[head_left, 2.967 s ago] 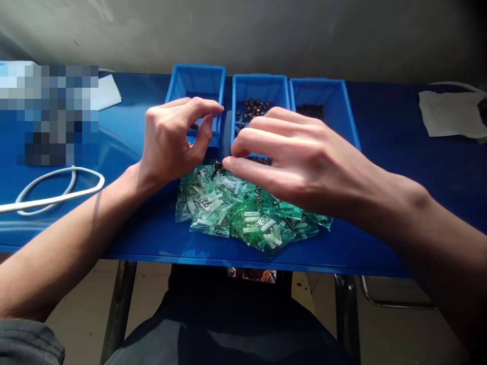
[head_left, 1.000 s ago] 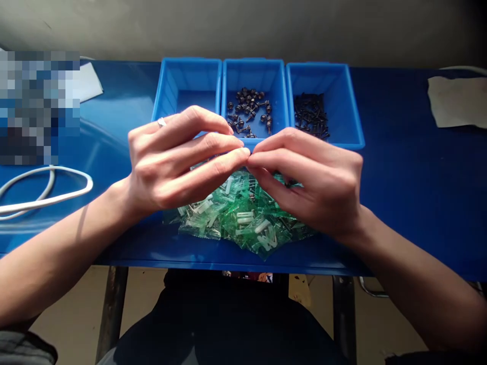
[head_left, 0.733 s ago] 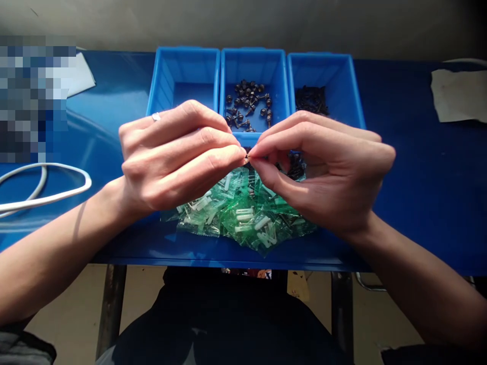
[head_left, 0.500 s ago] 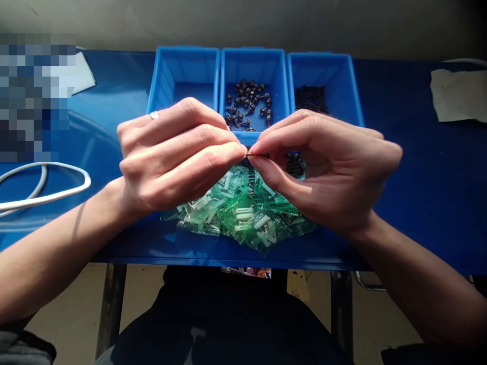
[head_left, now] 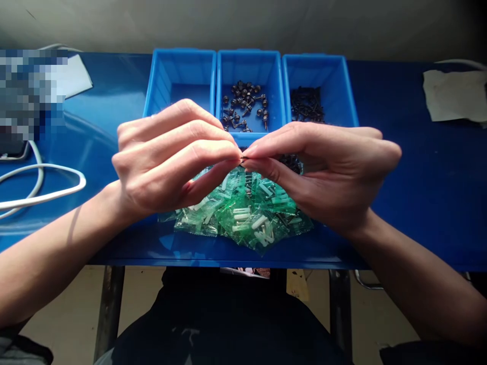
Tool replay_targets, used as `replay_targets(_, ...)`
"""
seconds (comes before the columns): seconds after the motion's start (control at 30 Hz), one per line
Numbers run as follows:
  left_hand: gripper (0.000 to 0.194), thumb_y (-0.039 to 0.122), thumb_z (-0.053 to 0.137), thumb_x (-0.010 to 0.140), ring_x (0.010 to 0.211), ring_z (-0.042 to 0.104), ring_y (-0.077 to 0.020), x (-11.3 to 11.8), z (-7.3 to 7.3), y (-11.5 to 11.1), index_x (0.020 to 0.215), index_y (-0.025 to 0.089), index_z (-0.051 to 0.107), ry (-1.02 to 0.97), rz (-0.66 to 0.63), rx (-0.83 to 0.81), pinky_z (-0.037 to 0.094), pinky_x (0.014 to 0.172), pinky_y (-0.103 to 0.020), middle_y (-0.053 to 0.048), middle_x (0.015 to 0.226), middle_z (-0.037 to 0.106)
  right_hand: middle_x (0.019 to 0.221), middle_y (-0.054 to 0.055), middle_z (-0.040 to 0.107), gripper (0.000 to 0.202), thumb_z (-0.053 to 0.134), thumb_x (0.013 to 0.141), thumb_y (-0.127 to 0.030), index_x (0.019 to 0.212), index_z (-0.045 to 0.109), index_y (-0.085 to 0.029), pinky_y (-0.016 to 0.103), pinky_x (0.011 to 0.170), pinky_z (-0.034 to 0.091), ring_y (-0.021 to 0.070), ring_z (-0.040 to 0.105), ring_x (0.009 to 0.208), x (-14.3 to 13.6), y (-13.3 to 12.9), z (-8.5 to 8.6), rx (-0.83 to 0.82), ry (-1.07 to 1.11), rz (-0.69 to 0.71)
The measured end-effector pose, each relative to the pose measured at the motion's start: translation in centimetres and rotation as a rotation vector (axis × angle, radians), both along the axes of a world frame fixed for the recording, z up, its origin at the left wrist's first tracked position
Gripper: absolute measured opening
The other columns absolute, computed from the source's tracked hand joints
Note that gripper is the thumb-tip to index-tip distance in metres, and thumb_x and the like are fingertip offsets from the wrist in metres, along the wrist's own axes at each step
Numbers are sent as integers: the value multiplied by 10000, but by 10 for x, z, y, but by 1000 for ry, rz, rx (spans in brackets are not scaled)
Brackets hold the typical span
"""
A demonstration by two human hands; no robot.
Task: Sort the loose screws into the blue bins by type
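Observation:
A thin black screw (head_left: 244, 158) sits between the fingertips of both hands, mostly hidden by them. My left hand (head_left: 171, 154) is closed, its thumb and fingers pinching one end. My right hand (head_left: 331, 167) pinches the other end between thumb and forefinger. Just beneath the hands lie several clear green plastic packets (head_left: 243, 223) with white plugs and screws inside. Behind them, the middle blue bin (head_left: 249, 56) holds dark screws with washer-like collars (head_left: 243, 96), and the right blue bin (head_left: 315, 62) holds thin black screws (head_left: 306, 101).
A third blue bin (head_left: 184, 57) stands at the left of the row. White cable (head_left: 78, 177) loops over the blue table (head_left: 411, 203) on the left, near a white paper (head_left: 78, 76) and a pixelated patch. Pale paper (head_left: 454, 96) lies far right.
My fingertips have drawn closer together around the screw, and less of it shows. My left thumb has come into view below the fingers. The whole view has shifted slightly.

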State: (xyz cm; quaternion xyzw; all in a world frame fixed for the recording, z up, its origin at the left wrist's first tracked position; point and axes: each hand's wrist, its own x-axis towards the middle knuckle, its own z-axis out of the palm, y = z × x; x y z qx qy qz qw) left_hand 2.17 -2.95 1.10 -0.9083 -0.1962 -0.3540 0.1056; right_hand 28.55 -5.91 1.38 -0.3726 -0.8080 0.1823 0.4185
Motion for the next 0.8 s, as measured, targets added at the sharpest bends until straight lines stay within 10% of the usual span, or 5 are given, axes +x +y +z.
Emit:
replay_targets(0.37, 225, 119, 801, 1020, 979, 815, -198, -1, -1, 9, 1194, 229, 710, -103, 7, -6, 712, 854, -379, -13, 1047, 833, 928, 57, 847, 125, 795, 1022, -140, 961, 847, -236, 397, 695, 655, 222, 785, 827, 22, 26, 6, 222, 125, -64)
replay_targets(0.5, 193, 185, 771, 1053, 1060, 821, -243, -6, -5, 15, 1236, 232, 730, -94, 72, 31, 710, 908, -426, -31, 1102, 843, 962, 117, 835, 76, 821, 1029, -200, 1079, 875, -184, 427, 656, 555, 234, 722, 739, 42, 42, 7, 445, -215, -232)
replay_targets(0.67, 300, 317, 758, 1124, 1378, 761, -328, -9, -16, 25, 1399, 198, 731, 70, 183, -22, 734, 1069, -516, -118, 1506, 766, 1117, 114, 866, 161, 726, 1073, -121, 1168, 846, -172, 370, 636, 558, 213, 797, 865, 49, 32, 13, 512, -476, 141)
replay_targets(0.8, 218, 251, 740, 1131, 1382, 778, -333, -13, -22, 30, 1336, 186, 775, 96, 110, -13, 756, 1068, -509, -130, 1459, 791, 1285, 84, 865, 332, 544, 1100, -29, 1151, 831, -190, 373, 535, 464, 221, 831, 890, 41, 19, 12, 447, -828, 170)
